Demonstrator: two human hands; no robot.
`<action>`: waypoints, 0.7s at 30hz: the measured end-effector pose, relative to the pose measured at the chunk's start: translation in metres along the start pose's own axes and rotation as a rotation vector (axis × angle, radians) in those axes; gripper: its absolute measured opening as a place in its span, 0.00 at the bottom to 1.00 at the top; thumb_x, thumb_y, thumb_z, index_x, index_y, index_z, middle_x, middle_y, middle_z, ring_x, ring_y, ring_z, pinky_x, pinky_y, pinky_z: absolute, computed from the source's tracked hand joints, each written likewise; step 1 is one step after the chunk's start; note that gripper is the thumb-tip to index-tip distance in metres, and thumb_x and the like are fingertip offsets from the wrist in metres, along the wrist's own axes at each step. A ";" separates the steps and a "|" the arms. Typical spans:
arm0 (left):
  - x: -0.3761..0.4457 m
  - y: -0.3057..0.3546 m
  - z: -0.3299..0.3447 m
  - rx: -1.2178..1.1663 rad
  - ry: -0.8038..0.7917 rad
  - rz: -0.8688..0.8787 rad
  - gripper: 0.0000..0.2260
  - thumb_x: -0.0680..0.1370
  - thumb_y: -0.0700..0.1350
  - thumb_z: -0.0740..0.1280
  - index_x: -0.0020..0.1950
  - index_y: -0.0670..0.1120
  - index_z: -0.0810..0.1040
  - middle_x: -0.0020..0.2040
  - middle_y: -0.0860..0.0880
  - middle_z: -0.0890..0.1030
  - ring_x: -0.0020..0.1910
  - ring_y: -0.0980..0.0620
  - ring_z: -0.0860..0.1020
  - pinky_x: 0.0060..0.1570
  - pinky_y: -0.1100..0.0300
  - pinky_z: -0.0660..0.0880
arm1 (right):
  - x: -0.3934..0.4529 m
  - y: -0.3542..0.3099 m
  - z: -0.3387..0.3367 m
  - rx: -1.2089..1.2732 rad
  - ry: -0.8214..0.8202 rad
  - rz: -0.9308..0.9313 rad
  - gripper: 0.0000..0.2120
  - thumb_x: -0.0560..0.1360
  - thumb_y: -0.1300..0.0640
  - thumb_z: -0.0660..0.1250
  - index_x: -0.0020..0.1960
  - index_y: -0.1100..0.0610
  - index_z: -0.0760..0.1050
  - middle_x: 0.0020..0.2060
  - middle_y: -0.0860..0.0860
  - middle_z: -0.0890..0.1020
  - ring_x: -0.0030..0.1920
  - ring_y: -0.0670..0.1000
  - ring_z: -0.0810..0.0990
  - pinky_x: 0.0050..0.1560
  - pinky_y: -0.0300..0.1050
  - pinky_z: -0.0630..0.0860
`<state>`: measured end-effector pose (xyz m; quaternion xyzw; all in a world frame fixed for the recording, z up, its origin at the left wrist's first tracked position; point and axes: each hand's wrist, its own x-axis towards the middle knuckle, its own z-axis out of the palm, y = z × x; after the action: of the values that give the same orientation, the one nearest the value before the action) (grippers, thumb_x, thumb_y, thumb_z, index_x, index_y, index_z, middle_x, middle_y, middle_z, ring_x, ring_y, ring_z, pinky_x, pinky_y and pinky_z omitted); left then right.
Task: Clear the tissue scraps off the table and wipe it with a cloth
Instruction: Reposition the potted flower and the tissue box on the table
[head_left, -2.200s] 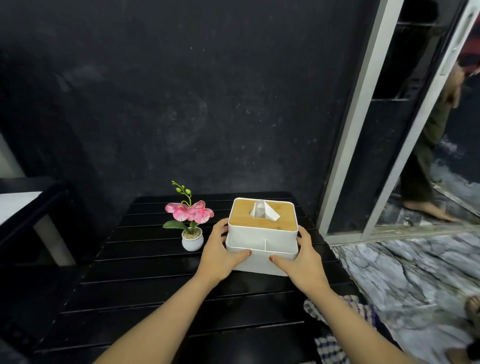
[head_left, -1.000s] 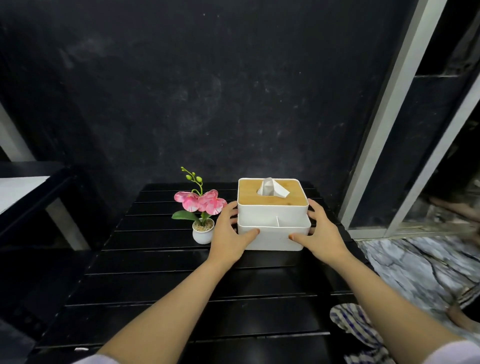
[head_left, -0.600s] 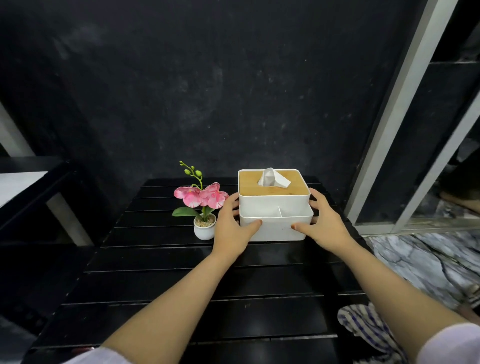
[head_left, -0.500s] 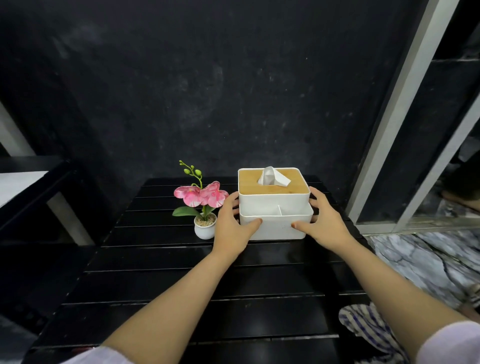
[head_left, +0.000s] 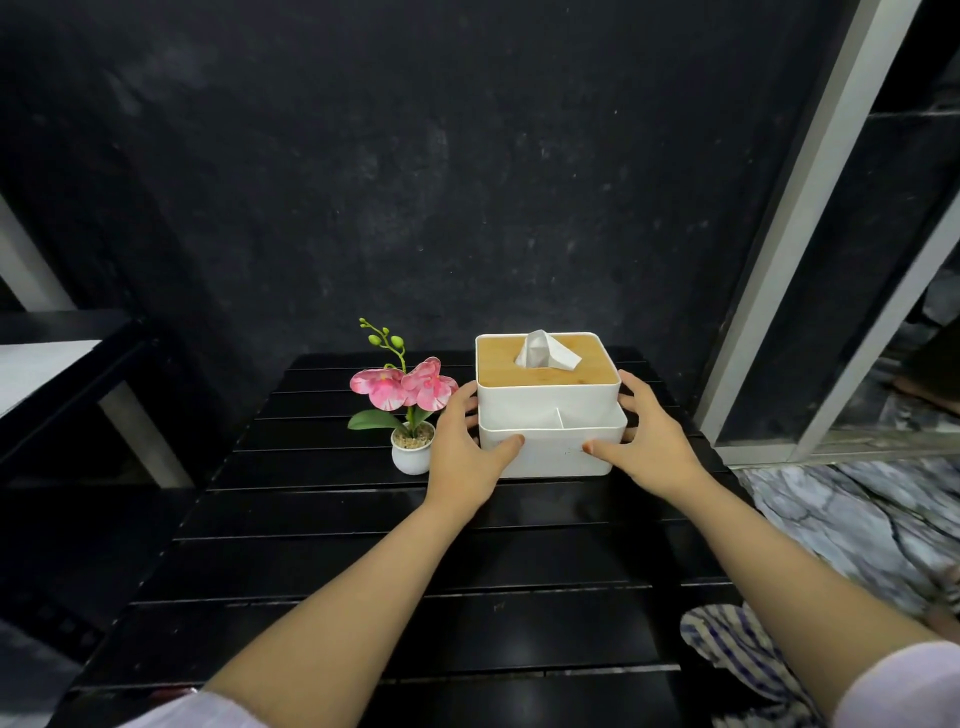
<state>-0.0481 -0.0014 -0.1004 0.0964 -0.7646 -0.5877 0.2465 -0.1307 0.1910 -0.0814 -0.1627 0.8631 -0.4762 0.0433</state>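
Note:
A white tissue box (head_left: 550, 447) with a wooden lid and a tissue sticking out of its top stands on the black slatted table (head_left: 363, 561), toward the back right. My left hand (head_left: 462, 452) clasps its left side and my right hand (head_left: 649, 447) clasps its right side, thumbs on the front face. A blue-and-white checked cloth (head_left: 727, 649) hangs at the table's front right edge, partly under my right forearm. No tissue scraps show on the table.
A small white pot with pink orchid flowers (head_left: 410, 410) stands just left of the box, close to my left hand. A black wall rises behind the table. A metal door frame (head_left: 779, 260) and marble floor (head_left: 831, 519) lie to the right, a dark bench (head_left: 62, 374) to the left.
Both hands have slid the tissue box away from me toward the back of the table, ending beside the flower pot. Over the last half second it has barely moved.

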 end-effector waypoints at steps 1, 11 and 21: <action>0.000 0.000 0.000 0.001 0.001 0.001 0.31 0.68 0.41 0.75 0.66 0.53 0.66 0.64 0.52 0.72 0.59 0.58 0.72 0.61 0.52 0.74 | 0.000 0.000 0.000 0.001 -0.001 -0.001 0.43 0.66 0.57 0.76 0.72 0.43 0.53 0.68 0.49 0.70 0.62 0.55 0.75 0.59 0.55 0.75; 0.001 -0.002 0.000 0.012 0.002 0.006 0.31 0.67 0.40 0.75 0.66 0.53 0.67 0.63 0.51 0.73 0.57 0.60 0.73 0.59 0.55 0.74 | 0.001 0.004 0.000 0.026 0.000 -0.016 0.44 0.66 0.58 0.76 0.71 0.42 0.54 0.67 0.49 0.71 0.59 0.52 0.76 0.53 0.48 0.76; -0.002 -0.003 -0.002 0.062 -0.017 0.001 0.32 0.68 0.42 0.74 0.69 0.51 0.65 0.65 0.53 0.72 0.58 0.61 0.72 0.58 0.62 0.70 | -0.002 0.004 -0.001 0.042 -0.023 -0.005 0.46 0.66 0.57 0.76 0.74 0.43 0.50 0.69 0.50 0.70 0.64 0.55 0.74 0.61 0.56 0.74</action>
<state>-0.0457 -0.0036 -0.1034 0.0985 -0.7846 -0.5645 0.2369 -0.1295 0.1943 -0.0841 -0.1697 0.8520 -0.4922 0.0555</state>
